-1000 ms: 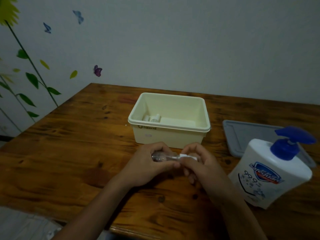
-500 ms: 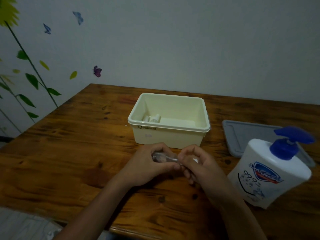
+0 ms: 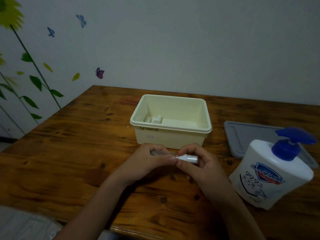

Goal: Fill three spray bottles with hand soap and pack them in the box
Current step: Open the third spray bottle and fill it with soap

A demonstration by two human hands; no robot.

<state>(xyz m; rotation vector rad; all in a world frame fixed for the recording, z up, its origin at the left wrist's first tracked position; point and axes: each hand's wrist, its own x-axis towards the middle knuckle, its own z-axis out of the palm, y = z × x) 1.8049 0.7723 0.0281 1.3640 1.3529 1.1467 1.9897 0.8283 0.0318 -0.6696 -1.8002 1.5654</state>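
At lower centre, above the wooden counter (image 3: 69, 161), the left hand (image 3: 147, 161) grips a small clear spray bottle (image 3: 160, 152) lying sideways while the right hand (image 3: 199, 163) has its fingers (image 3: 187, 149) pinching its white cap (image 3: 188, 158), the soap dispenser (image 3: 273, 172) at right, the cream box (image 3: 171, 135) beyond.

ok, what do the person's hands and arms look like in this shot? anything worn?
Both are bare: the left hand and right hand show no gloves, rings, watch or bands, and no sleeves reach the forearms as far as the frame shows. No markings are visible in the dim light. Fingernails are short and unpainted.
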